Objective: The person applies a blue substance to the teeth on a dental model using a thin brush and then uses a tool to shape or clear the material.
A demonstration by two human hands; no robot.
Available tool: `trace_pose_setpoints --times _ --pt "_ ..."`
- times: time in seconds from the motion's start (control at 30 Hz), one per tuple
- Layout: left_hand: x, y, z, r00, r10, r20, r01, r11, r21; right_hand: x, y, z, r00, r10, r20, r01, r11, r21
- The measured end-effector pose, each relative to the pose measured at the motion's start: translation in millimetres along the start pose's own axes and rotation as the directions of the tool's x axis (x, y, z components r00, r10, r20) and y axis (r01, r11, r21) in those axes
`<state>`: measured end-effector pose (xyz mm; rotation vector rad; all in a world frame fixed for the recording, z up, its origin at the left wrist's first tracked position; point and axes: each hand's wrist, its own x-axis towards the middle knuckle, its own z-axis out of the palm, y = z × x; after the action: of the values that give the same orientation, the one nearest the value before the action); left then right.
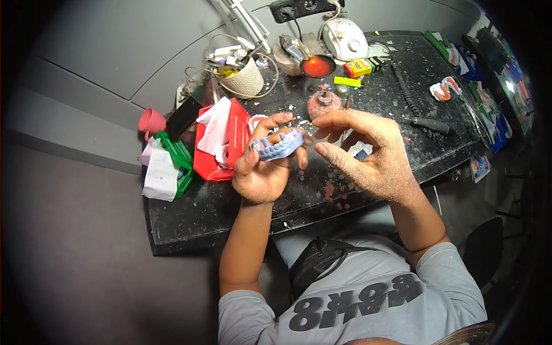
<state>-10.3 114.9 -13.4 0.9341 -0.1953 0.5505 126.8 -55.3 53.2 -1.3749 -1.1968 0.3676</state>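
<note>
A blue-grey dental model (279, 145) with a row of teeth rests in my left hand (263, 183), whose fingers curl round it above the front part of the workbench. My right hand (386, 158), coated in pale dust, hovers just right of the model. Its thumb and fingers are apart, and nothing shows between them. Behind that hand, a small bluish-white piece (361, 153) is partly hidden. Beyond both hands stands a round, pink-stained burner (325, 105) with a metal top.
Left on the black bench (184, 221) are a red box (213, 169) with white paper and a green box (183, 154). Farther back stand a woven cup (244, 80) of tools, a glowing red dish (317, 66) and a white control unit (345, 40). A handpiece (431, 125) lies right.
</note>
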Motion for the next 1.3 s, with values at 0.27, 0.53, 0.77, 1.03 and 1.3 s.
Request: trace_pose_setpoints --times 0.27,0.53,0.77,1.03,1.3 --pt "-5.8 -6.5 -9.0 0.978 -0.182 0.106 0.209 0.779 -0.590 7.2 10.9 15.2 0.953 -0.289 0.087 0.302 0.919 -0.255" --pt "-7.4 -11.4 -4.6 0.978 -0.206 0.045 0.185 0.741 -0.646 6.7 10.3 22.7 0.963 -0.242 0.115 0.263 0.934 -0.241" --pt "-6.1 -8.2 -12.4 0.972 -0.232 0.041 0.212 0.784 -0.584 7.0 10.4 21.2 0.983 -0.182 0.034 0.185 0.959 -0.215" --pt "-5.6 -10.6 -2.9 0.990 -0.088 -0.108 0.082 0.995 -0.053 8.7 18.1 9.5 0.975 -0.219 0.048 0.223 0.932 -0.285" --pt "-8.1 -14.2 -2.8 0.981 -0.095 -0.169 0.093 0.996 -0.018 13.2 22.9 6.6 0.970 -0.222 0.096 0.234 0.962 -0.141"
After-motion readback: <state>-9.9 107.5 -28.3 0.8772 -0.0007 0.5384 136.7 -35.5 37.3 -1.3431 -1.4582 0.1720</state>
